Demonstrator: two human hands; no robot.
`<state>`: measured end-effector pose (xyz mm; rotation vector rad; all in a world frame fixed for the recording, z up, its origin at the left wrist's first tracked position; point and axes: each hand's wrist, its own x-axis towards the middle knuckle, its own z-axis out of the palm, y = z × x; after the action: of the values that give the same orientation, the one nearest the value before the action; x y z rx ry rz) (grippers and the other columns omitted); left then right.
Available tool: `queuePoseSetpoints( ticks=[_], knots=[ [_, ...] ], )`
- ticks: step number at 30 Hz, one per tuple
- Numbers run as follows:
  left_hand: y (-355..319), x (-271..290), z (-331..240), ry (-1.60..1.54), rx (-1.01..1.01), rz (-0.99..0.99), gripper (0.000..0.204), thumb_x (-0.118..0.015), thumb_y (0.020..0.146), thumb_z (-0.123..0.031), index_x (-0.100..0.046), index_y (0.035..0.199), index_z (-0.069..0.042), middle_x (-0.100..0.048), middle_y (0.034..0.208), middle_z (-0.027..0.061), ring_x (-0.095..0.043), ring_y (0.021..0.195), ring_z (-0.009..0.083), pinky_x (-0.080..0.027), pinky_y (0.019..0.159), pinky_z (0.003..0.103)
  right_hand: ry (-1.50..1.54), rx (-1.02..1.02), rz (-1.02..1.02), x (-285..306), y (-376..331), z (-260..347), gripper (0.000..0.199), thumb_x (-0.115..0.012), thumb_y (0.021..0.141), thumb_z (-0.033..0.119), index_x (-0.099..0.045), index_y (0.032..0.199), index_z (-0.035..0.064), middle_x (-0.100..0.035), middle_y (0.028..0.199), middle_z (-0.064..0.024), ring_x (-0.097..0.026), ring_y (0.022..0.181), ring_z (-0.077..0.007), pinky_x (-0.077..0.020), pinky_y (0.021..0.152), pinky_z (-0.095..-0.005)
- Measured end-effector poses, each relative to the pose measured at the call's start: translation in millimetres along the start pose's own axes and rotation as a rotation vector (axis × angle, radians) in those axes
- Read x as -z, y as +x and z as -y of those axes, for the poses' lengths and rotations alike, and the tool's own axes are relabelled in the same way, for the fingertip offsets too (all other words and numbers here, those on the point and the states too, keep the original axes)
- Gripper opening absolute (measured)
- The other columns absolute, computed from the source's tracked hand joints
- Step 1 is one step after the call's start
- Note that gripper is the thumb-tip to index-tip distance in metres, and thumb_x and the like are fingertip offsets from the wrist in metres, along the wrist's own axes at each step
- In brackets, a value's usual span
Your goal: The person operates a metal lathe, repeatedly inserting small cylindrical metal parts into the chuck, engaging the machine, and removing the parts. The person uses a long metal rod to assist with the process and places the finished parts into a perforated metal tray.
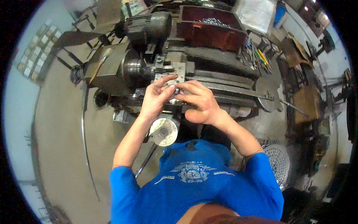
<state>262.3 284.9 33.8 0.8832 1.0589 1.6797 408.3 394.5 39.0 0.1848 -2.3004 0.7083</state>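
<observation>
Your right hand [204, 101] pinches a small, round, silvery metal part [177, 90]; left hand [153, 98] at nine o'clock, closure unclear. Apparently a handling step; next likely needs steadiness.

A pale blue wall [20, 127] curves down the left edge, with a panel of white rectangles [39, 52] at upper left. Dull beige-grey floor [61, 142] spreads across the left half. Another pale wall [338, 128] bends along the right edge; bright light [323, 16] glints at upper right.
</observation>
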Motion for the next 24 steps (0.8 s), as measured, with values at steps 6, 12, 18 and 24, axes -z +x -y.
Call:
queuePoseSetpoints(
  ticks=[6, 12, 18, 24],
  knots=[
    [2, 20, -10, -0.077, -0.064, -0.045, 0.037, -0.057, 0.085, -0.012, -0.046, 0.118, 0.001, -0.063, 0.084, 0.0076, -0.058, 0.075, 0.0084, -0.048, 0.069, 0.022, 0.045, -0.005, 0.009, -8, 33, 0, 0.042, -0.058, 0.051, 0.016, -0.063, 0.091, 0.0047, -0.056, 0.107, -0.0141, -0.052, 0.097, -0.0324, -0.0431, 0.083, -0.0385],
    [-6, 37, -23, -0.035, -0.067, -0.118, 0.041, -0.057, 0.085, -0.016, -0.045, 0.118, 0.004, -0.063, 0.085, 0.0093, -0.062, 0.077, 0.015, -0.05, 0.069, 0.025, 0.126, 0.013, 0.107, -20, 60, -10, 0.039, -0.06, 0.048, 0.012, -0.064, 0.086, 0.0045, -0.058, 0.103, -0.0141, -0.054, 0.093, -0.0326, -0.044, 0.08, -0.0383],
    [-65, 85, -88, 0.48, -0.172, -0.398, 0.039, -0.05, 0.087, -0.02, -0.046, 0.117, 0.004, -0.064, 0.074, 0.0119, -0.062, 0.074, 0.0174, -0.048, 0.073, 0.03, -0.155, 0.058, 0.133, -45, 102, -53, 0.036, -0.06, 0.05, 0.013, -0.067, 0.086, 0.0079, -0.06, 0.103, -0.0124, -0.052, 0.095, -0.0294, -0.0437, 0.081, -0.0362],
    [-169, 180, -118, 0.852, -0.148, -0.916, 0.039, -0.053, 0.084, -0.022, -0.051, 0.114, 0.003, -0.062, 0.07, 0.0087, -0.06, 0.07, 0.0146, -0.046, 0.07, 0.027, -0.521, -0.182, 0.522, -91, 137, -88, 0.033, -0.06, 0.05, 0.022, -0.071, 0.081, 0.0174, -0.064, 0.094, -0.0002, -0.049, 0.097, -0.0241, -0.0374, 0.084, -0.0436]
  ],
)
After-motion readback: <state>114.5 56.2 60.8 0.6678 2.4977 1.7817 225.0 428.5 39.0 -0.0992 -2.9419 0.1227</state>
